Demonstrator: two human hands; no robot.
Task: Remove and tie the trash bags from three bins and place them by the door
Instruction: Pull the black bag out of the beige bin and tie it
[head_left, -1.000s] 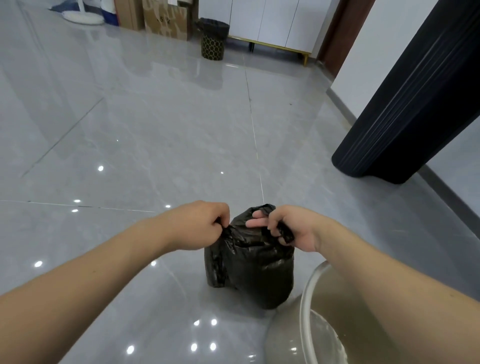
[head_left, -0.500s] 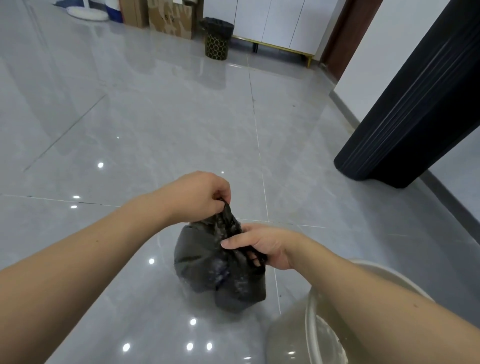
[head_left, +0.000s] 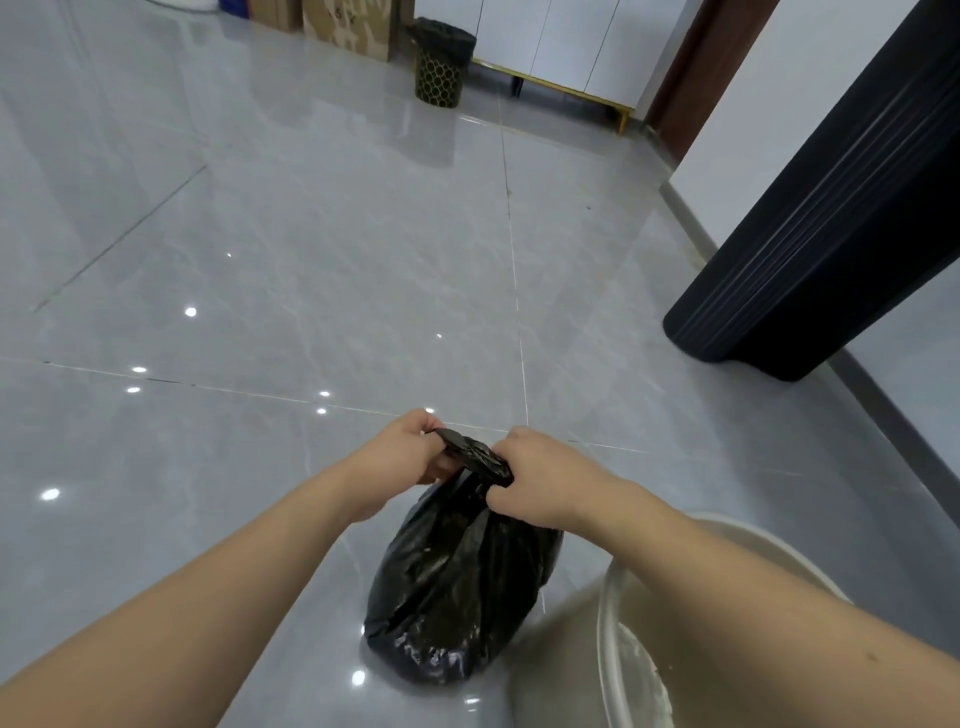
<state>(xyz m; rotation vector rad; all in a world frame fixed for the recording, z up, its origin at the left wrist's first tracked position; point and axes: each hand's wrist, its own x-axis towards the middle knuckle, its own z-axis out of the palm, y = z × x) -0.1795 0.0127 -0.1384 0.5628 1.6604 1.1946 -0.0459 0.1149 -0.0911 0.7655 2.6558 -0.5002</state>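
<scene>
Black trash bag (head_left: 457, 582), neck now stretched between gripping left hand (head_left: 402, 452) and right hand (head_left: 545, 475), no longer bunched.

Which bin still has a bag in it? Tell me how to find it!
Look to the far end of the grey floor, where white cabinets stand. Just left of them, beside cardboard boxes, sits a small bin. It alone has a gold honeycomb pattern and a black bag at its rim.

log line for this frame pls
step: tying bag | left hand: pinches neck | right hand: grips neck | black trash bag: on floor | beige bin: beside it, bag out | knot: cannot tell
</scene>
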